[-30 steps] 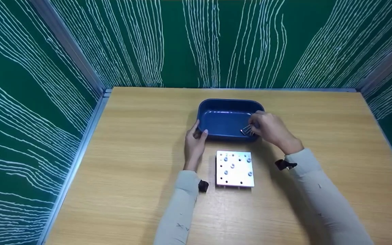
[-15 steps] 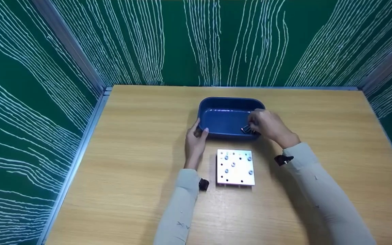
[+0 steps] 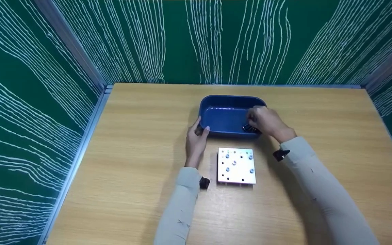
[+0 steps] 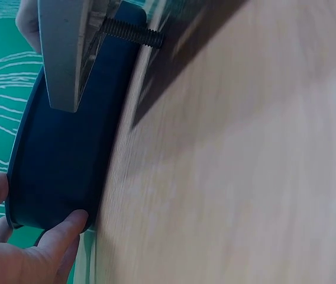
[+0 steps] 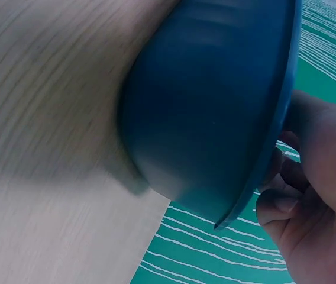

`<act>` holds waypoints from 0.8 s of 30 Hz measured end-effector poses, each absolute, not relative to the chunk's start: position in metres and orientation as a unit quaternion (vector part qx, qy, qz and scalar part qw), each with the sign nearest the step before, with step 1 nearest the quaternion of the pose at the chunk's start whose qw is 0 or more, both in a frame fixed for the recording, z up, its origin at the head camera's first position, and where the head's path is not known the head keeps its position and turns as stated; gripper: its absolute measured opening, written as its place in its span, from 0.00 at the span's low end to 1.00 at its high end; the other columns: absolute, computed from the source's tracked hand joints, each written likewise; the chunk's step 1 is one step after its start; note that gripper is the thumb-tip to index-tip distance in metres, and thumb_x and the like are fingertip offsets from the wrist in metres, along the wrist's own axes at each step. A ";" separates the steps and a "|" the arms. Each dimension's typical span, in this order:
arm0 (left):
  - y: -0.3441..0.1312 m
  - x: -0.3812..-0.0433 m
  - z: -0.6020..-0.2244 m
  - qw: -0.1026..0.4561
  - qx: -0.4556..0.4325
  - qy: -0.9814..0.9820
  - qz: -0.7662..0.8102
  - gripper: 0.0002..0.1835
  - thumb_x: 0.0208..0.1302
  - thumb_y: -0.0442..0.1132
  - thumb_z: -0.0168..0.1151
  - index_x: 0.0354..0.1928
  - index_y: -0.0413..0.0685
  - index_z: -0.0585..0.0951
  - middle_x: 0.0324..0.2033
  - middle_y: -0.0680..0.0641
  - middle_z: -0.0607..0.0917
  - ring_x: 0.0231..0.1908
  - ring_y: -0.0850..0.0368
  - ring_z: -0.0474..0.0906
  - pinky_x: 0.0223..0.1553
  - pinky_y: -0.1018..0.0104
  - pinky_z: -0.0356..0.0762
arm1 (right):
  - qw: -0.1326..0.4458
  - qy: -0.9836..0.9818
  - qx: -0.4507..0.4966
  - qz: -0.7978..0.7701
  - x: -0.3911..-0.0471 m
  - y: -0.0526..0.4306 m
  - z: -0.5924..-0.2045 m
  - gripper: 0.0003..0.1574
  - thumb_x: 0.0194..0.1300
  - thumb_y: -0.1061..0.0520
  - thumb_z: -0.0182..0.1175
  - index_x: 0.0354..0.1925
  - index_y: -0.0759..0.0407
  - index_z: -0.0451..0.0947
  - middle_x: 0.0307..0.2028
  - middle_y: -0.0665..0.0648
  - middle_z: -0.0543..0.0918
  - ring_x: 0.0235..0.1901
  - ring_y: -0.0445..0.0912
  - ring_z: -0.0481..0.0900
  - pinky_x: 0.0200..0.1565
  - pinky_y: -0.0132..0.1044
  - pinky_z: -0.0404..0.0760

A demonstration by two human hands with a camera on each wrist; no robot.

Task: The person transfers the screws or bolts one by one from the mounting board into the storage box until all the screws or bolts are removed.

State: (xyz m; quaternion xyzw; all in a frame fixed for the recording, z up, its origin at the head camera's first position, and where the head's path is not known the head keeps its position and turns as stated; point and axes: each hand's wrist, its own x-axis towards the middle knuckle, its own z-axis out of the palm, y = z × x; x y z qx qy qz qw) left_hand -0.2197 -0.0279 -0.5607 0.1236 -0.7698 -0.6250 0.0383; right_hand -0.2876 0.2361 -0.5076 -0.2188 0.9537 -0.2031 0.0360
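A dark blue rectangular bin [image 3: 228, 124] stands on the table. My left hand [image 3: 196, 144] grips its front left corner, the thumb on the near wall and fingers at the side, as the left wrist view also shows. My right hand [image 3: 266, 123] reaches over the right end with curled fingers, fingertips inside near the floor. Several dark metal screws [image 3: 248, 128] lie in the front right corner just under those fingertips; I cannot tell whether one is pinched. In the right wrist view the bin's wall [image 5: 203, 106] hides part of the fingers [image 5: 277, 207].
Nearer me, between the forearms, a square silver metal plate [image 3: 236, 172] has several holes and several bolts set in it. A threaded bolt end [image 4: 135, 34] sticks out beneath it in the left wrist view. Green walls with white wavy lines [image 3: 192, 41] enclose the wooden table [image 3: 141, 143].
The right hand has shifted slightly left over the bin, and its fingers sit a little farther back from the screws. The left hand keeps its hold. The whole head view has drifted slightly.
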 end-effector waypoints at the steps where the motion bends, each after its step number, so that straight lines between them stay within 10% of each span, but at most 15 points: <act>1: -0.028 -0.220 -0.561 0.039 0.123 -0.771 -0.624 0.31 0.76 0.45 0.64 0.78 0.61 0.71 0.69 0.42 0.76 0.68 0.47 0.76 0.69 0.52 0.75 | 0.037 0.954 -0.220 -0.201 -0.289 0.236 -0.508 0.10 0.72 0.65 0.65 0.51 0.65 0.86 0.49 0.67 0.87 0.49 0.59 0.87 0.53 0.56 0.88; 24: -0.027 -0.222 -0.561 0.049 0.119 -0.765 -0.631 0.31 0.76 0.41 0.64 0.78 0.56 0.72 0.68 0.40 0.76 0.67 0.46 0.78 0.67 0.56 0.77 | 0.029 0.949 -0.255 -0.180 -0.310 0.231 -0.520 0.12 0.71 0.69 0.62 0.50 0.71 0.84 0.48 0.71 0.88 0.49 0.64 0.89 0.52 0.57 0.88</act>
